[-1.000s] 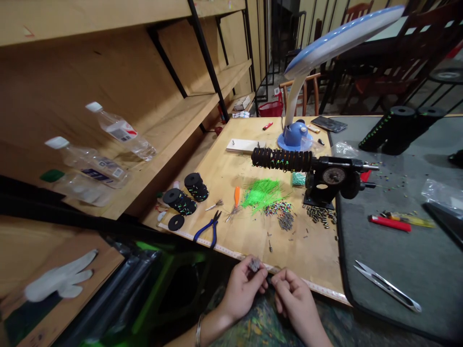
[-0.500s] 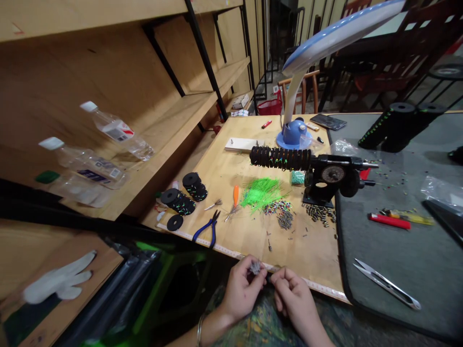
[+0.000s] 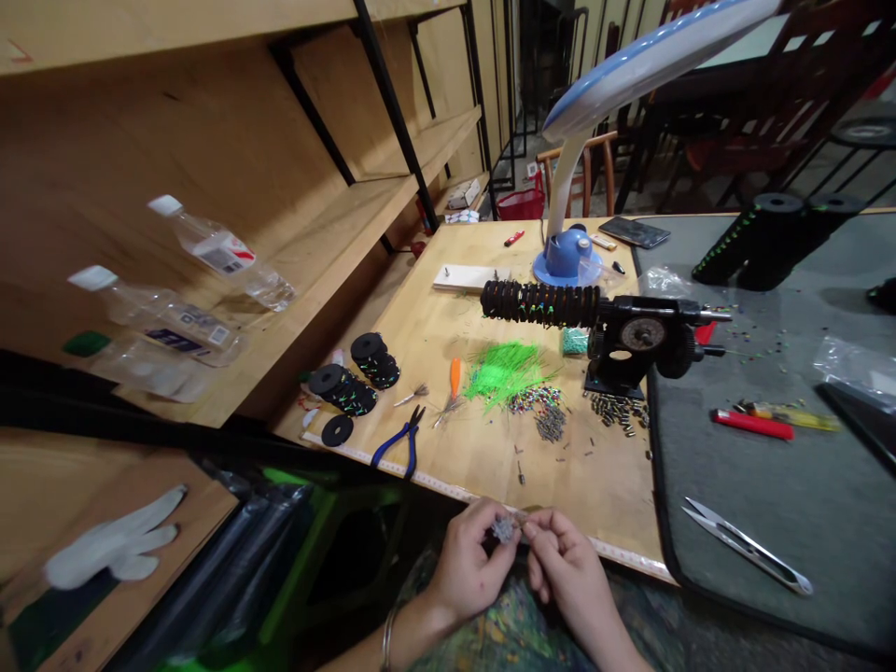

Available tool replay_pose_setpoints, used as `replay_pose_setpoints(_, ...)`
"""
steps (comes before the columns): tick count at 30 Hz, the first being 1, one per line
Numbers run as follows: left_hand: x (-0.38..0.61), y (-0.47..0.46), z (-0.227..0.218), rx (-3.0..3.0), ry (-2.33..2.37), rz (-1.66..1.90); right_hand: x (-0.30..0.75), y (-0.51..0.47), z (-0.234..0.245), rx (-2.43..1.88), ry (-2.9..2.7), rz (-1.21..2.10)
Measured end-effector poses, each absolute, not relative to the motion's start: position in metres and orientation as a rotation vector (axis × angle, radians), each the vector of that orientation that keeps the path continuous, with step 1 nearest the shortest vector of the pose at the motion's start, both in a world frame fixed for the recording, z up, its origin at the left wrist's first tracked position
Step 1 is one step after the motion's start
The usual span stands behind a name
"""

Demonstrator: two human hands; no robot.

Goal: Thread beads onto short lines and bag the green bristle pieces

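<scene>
Fingers on both hands are drawn in close, and from my end of the feed I read the work as partway through. The left hand [image 3: 470, 574] has a small grey clump [image 3: 502, 530] nipped between thumb and curled fingers, just over the near edge of the table [image 3: 469, 471]. The right hand [image 3: 568, 571] is right beside it, thumb and forefinger brought together at the clump's side; something thin and brownish shows at those tips, but I cannot tell whether it is gripped, or even what it is.

What looks done to me: a roll [image 3: 540, 303] of dark discs on the winder [image 3: 634, 336] is wrapped, with bright specks along it. Two short spools [image 3: 343, 387] at the table's left side carry similar specks, and farther off two tall stacks [image 3: 742, 247] stand tilted on the mat [image 3: 728, 485], the nearer one with a line of green dots.

What looks left is plenty. Loose stock lies in front of the winder: green strands [image 3: 505, 373], coloured beads [image 3: 532, 399], grey bits [image 3: 551, 426] and metal bits [image 3: 622, 411]. One plain disc [image 3: 337, 430] lies by the spools. I judge the piece in the hands unfinished, since both sets of fingers are busy at it. Pliers [image 3: 402, 446] and snips [image 3: 749, 549] lie apart from the hands, neither one held.
</scene>
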State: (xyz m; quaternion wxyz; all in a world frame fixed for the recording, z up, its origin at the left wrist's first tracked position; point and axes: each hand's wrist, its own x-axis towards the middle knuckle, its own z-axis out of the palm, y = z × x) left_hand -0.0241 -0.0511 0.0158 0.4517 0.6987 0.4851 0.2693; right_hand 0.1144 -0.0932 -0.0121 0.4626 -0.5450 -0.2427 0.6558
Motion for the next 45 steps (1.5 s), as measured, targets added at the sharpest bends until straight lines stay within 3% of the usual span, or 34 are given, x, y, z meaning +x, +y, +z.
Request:
replay_pose_setpoints(13, -0.02, -0.054, 0.011, 1.265, 1.18, 0.579, 0.12, -0.095, -0.014, -1.307, -0.416, 1.566)
replay_pose_setpoints(24, -0.015, -0.052, 0.016, 1.367, 1.223, 0.633, 0.12, -0.092, -0.012, -1.319, -0.526, 1.586)
replay_pose_setpoints(38, -0.059, -0.037, 0.046, 1.607, 1.23, 0.467, 0.124, -0.068, 0.016, -1.315, -1.571, 1.394)
replay_pose_setpoints(45, -0.08, -0.031, 0.072, 1.067, 1.043, 0.6, 0.136, -0.04, 0.035, -0.973, -2.002, 0.844)
